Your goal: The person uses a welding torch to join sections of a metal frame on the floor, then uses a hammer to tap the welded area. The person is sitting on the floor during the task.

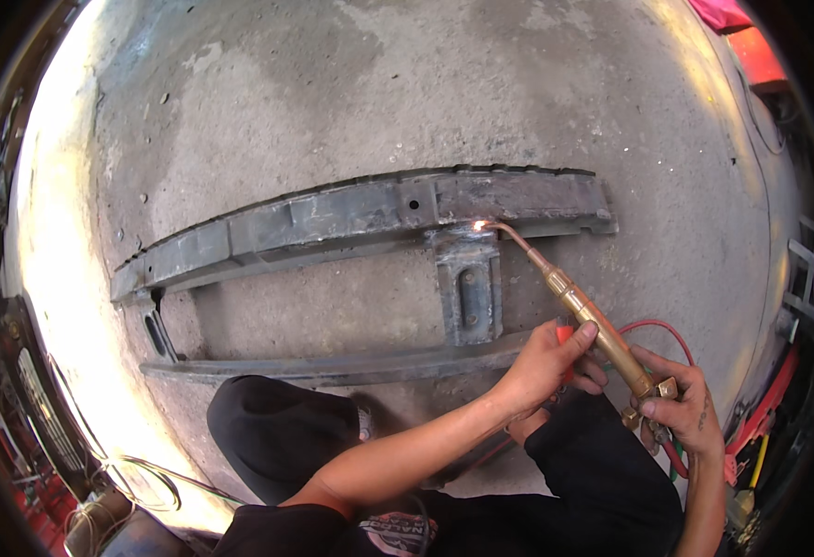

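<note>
Gripping the torch by its valve end at the lower right of the frame with the right hand, and curling the left hand about a small orange piece, with its thumb against the torch. Aiming up and left from both hands at a bright glow on the beam, laid across the floor at mid-frame, well apart from the fingers. With a bracket below the glow, and a lower bar running close by the left hand.
</note>
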`<state>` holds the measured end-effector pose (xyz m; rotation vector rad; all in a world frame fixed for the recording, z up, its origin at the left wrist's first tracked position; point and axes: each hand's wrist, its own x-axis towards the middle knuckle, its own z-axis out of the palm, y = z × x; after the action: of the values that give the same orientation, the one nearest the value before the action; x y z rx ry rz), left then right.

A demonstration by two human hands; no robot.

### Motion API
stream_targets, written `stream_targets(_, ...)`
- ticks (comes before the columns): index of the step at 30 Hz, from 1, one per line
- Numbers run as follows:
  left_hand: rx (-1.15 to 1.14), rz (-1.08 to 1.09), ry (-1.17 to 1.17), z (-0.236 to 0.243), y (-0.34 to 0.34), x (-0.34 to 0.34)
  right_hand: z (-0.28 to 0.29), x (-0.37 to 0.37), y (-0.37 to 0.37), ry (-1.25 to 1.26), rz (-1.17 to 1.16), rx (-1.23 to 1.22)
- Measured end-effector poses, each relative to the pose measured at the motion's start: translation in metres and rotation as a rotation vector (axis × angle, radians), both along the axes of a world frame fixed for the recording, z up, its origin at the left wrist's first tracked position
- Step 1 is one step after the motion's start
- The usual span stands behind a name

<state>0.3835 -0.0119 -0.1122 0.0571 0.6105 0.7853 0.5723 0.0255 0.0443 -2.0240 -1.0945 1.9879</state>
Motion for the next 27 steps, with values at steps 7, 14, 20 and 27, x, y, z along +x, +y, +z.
stream_targets(7, 0.049, -0.033, 0.049, 0.014, 0.002, -0.004, 0.01, -0.006, 0.003, -0.089, -0.009, -0.1)
stream_targets(14, 0.037, -0.046, 0.087, 0.012, 0.002, 0.001, -0.003, 0.007, -0.003, -0.007, -0.023, -0.023)
stream_targets(20, 0.028, 0.017, 0.03, 0.001, -0.001, 0.008, -0.009, 0.009, -0.001, -0.006, -0.025, -0.025)
stream_targets(27, 0.067, 0.019, 0.019, -0.001, 0.0, 0.011, -0.01, 0.016, 0.001, -0.002, -0.009, -0.022)
